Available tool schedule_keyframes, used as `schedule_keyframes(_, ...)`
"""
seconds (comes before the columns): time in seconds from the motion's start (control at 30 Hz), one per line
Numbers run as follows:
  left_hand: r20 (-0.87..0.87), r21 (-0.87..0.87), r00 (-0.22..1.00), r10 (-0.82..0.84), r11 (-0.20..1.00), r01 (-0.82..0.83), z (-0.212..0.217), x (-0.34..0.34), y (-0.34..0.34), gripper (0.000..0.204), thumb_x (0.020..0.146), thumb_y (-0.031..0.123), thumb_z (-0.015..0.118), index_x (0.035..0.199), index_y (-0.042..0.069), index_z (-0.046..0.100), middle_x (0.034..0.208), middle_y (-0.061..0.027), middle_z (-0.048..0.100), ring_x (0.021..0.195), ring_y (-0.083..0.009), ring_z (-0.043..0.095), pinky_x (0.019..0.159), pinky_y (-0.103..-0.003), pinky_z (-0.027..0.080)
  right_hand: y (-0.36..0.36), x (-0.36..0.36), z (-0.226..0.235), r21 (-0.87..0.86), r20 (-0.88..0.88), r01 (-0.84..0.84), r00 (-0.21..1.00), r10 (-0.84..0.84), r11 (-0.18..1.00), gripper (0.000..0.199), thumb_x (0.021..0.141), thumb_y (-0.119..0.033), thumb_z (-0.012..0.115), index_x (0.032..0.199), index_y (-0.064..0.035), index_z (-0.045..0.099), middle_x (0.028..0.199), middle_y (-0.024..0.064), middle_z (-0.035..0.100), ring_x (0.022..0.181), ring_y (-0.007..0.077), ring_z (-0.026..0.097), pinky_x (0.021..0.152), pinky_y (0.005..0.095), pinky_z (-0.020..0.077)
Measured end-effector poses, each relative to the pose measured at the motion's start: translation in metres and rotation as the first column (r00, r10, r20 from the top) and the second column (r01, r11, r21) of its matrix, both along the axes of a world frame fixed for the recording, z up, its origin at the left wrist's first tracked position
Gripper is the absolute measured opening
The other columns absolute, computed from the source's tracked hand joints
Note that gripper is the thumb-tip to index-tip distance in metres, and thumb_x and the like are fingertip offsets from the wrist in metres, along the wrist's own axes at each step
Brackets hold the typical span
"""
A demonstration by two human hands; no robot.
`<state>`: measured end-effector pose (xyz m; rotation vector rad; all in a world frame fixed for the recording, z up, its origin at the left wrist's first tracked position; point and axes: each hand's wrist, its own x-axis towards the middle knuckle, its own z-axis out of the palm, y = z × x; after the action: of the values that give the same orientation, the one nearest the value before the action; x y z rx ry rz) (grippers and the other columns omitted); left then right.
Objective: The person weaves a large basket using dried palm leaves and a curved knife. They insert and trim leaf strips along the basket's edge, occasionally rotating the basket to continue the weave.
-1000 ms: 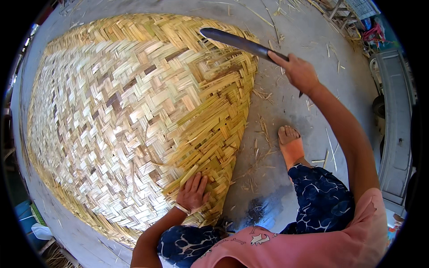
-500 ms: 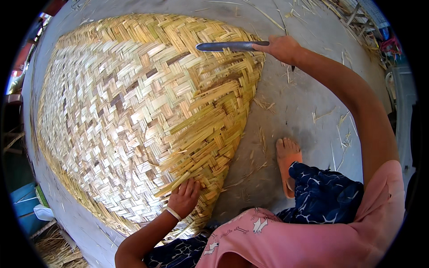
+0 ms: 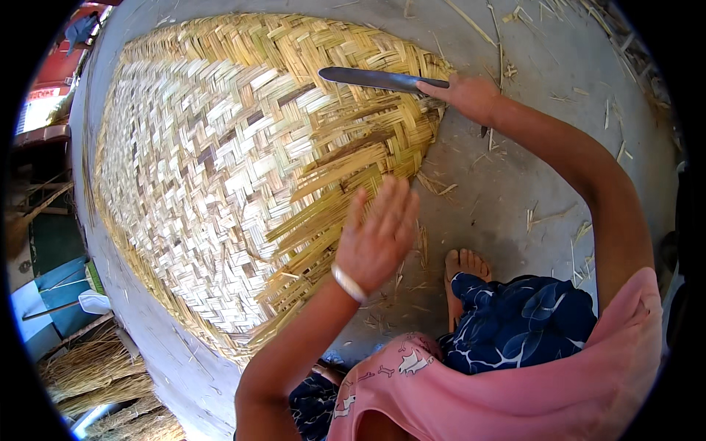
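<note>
While your right hand [image 3: 468, 95] clamps the long knife [image 3: 375, 78] over the woven mat [image 3: 213, 184], hold your left hand [image 3: 377, 239], fingers loosely apart, clear of the blade.

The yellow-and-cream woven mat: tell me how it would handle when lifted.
The broad yellow-and-cream woven mat would probably flex, being made of interlaced flat strips. It looks light for its size, since the strips seem thin. Projecting strip ends on its right side might snag.
</note>
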<state>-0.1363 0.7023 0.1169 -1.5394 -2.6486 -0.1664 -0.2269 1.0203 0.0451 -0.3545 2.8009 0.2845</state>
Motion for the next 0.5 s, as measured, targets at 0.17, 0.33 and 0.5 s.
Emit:
schedule_keyframes(0.17, -0.076, -0.125, 0.934, 0.349, 0.926, -0.357, -0.062, -0.076, 0.032, 0.077, 0.088, 0.053, 0.053, 0.147, 0.007, 0.031, 0.157, -0.0104, 0.022, 0.147, -0.0248, 0.013, 0.116, -0.05, 0.005, -0.003, 0.002, 0.001, -0.078, -0.038, -0.019, 0.999, 0.016, 0.997, 0.071, 0.089, -0.003, 0.047, 0.147, -0.0381, 0.027, 0.092, 0.0156, 0.058, 0.074, 0.0308, 0.065, 0.06, 0.0417, 0.0527)
schedule_keyframes(0.33, 0.04, -0.273, 0.898, 0.439, 0.869, -0.412, -0.098, -0.101, 0.034, 0.082, 0.09, 0.058, 0.045, 0.15, 0.008, 0.023, 0.158, -0.0098, 0.016, 0.147, -0.0243, 0.009, 0.117, -0.049, 0.003, 0.006, 0.009, -0.013, -0.163, -0.095, 0.002, 0.995, -0.018, 0.987, 0.069, 0.085, -0.01, 0.054, 0.146, -0.0356, 0.032, 0.082, 0.013, 0.059, 0.066, 0.03, 0.064, 0.057, 0.0418, 0.0514)
schedule_keyframes(0.5, 0.171, -0.254, 0.886, 0.432, 0.888, -0.384, -0.12, -0.108, 0.03, 0.081, 0.089, 0.056, 0.045, 0.151, 0.008, 0.021, 0.158, -0.0098, 0.017, 0.147, -0.0253, 0.01, 0.117, -0.046, 0.004, -0.002, 0.022, 0.01, -0.473, 0.155, 0.247, 0.968, -0.196, 0.846, 0.061, 0.084, -0.014, 0.055, 0.142, -0.031, 0.043, 0.089, 0.0105, 0.066, 0.072, 0.0284, 0.066, 0.065, 0.0389, 0.0516)
